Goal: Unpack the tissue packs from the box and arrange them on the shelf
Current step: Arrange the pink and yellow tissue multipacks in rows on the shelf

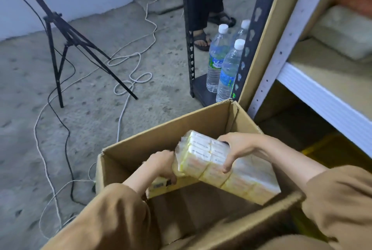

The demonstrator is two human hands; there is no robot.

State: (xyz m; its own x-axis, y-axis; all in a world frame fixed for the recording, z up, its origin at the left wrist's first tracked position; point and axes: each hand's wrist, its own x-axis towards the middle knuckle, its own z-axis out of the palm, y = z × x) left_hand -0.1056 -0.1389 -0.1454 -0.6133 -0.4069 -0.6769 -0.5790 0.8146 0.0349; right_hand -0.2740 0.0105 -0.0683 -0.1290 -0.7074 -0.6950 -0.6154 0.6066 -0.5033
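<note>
While the open cardboard box is standing just beside the shelf, a wrapped tissue pack is being held tilted over its interior, clear of the shelf; its left end is being gripped by the left hand, fingers curled round it, and its top is being clamped by the right hand, thumb and fingers wrapped over it

Loose tan-brown long sleeves, soft fabric: left sleeve, right sleeve; cuffs end mid-forearm, wrists bare.
</note>
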